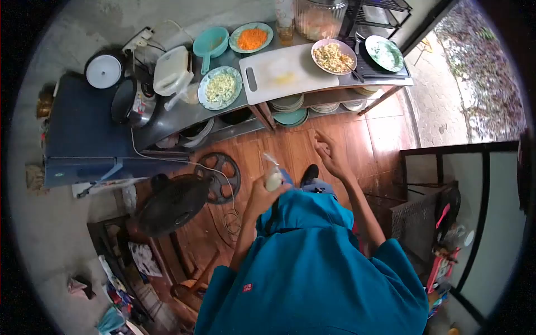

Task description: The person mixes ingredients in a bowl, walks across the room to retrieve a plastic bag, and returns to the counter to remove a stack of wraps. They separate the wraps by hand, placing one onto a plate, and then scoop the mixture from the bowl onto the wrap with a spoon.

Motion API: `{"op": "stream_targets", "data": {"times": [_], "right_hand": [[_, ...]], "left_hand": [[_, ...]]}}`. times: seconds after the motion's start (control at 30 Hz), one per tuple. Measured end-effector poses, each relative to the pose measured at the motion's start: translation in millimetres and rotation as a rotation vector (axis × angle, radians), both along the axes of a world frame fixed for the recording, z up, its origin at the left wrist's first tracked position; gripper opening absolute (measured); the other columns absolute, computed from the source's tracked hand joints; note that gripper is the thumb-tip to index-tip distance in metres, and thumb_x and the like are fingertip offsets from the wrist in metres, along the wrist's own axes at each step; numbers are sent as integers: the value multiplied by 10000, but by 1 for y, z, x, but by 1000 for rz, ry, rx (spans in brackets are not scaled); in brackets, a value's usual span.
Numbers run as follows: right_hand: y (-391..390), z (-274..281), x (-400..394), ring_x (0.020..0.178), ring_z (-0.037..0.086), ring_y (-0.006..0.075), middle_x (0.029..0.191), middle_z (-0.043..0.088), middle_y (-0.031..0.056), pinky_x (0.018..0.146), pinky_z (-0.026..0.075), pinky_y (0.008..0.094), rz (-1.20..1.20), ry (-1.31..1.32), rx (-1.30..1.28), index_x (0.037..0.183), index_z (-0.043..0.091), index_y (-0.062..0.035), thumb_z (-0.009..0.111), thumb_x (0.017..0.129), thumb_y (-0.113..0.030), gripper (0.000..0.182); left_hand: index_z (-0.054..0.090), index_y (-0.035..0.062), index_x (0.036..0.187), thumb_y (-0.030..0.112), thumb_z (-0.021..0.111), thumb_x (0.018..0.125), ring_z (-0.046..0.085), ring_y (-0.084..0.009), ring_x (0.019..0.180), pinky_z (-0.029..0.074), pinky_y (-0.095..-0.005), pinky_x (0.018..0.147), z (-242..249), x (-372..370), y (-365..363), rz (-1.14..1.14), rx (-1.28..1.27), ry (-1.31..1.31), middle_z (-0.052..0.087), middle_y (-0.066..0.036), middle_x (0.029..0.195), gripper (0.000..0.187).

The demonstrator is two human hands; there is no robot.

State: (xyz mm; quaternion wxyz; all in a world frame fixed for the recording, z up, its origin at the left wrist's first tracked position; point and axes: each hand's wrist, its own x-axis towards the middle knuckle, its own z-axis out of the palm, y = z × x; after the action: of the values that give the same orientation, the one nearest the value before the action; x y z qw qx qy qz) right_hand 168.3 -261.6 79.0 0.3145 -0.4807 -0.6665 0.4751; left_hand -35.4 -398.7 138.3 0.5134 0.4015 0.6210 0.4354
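Observation:
My left hand (262,192) is shut on a small clear plastic bag (273,176) with something pale in it, held in front of my chest. My right hand (328,155) hangs open over the wooden floor with its fingers spread, holding nothing. Both hands are below a metal counter (184,114) that carries a white cutting board (285,75), a plate of shredded cabbage (220,87), a plate of grated carrot (252,38) and a bowl of mixed food (334,57) with a utensil in it.
A rice cooker (133,101), a white sandwich maker (172,70), a teal saucepan (210,43) and a green plate (384,53) also sit on the counter. Stacked plates (290,106) fill the shelf beneath. A floor fan (176,204) lies on the floor at left.

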Motion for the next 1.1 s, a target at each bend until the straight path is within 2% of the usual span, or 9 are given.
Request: {"op": "stream_targets", "data": {"times": [0.17,0.23,0.43,0.57,0.9,0.97,1.03,1.07,1.1], "right_hand": [[96,-74,-25,1320,323,365,1440,317,230,1046,274,533,310,-491,28,1438,254,-23,528,904,-333,676],[143,-104,-50,1373,236,364,1488,230,224,1086,195,553,255,-601,373,1459,163,-11,506,922,-351,723],[250,-122,-112,1417,130,321,1528,114,205,1117,145,530,126,-826,311,1449,149,28,446,918,-456,777],[274,-131,-145,1428,89,307,1541,69,181,1131,115,515,101,-963,140,1452,119,36,438,906,-512,837],[238,-104,-198,1423,147,286,1523,194,162,1125,99,533,404,-822,379,1412,315,4,453,922,-458,687],[227,-75,-177,1374,284,297,1454,328,204,1109,220,479,541,-638,285,1346,431,-1,555,891,-360,592],[235,0,-147,1294,404,336,1337,475,223,1035,365,411,439,-430,-221,1300,480,5,592,881,-271,515],[233,8,-113,1196,518,303,1188,587,227,935,462,339,375,-501,-185,1263,501,39,586,887,-226,469],[230,8,-65,1139,553,244,1164,593,226,891,487,326,143,-207,-729,1251,518,37,587,886,-198,439]], "left_hand": [[627,9,894,133,695,823,548,-86,590,430,-241,520,-45,-42,22,238,-180,89,604,-30,716,158],[621,8,895,113,667,848,512,-70,506,392,-218,441,-51,-57,43,287,-172,114,578,-22,686,123],[612,-7,927,150,630,888,500,-88,454,379,-234,403,-72,-95,122,505,-199,-252,535,-16,615,163],[622,-5,944,137,611,897,485,-85,428,375,-235,408,-86,-128,165,408,-194,-177,515,-6,551,149],[659,15,917,166,631,885,529,-81,447,395,-247,406,-97,-167,228,104,-301,-74,558,-5,576,157],[668,28,924,169,637,878,531,-86,439,397,-250,400,-96,-171,236,19,-208,23,563,-17,574,152],[664,18,946,153,642,873,547,-72,485,412,-240,417,-96,-175,239,-13,-251,17,587,-18,619,155],[659,7,968,137,647,868,563,-59,531,427,-230,434,-96,-175,240,-37,-294,11,612,-19,665,164],[659,7,968,137,647,868,563,-59,531,427,-230,434,-97,-173,240,-37,-294,12,612,-19,665,164]]}}
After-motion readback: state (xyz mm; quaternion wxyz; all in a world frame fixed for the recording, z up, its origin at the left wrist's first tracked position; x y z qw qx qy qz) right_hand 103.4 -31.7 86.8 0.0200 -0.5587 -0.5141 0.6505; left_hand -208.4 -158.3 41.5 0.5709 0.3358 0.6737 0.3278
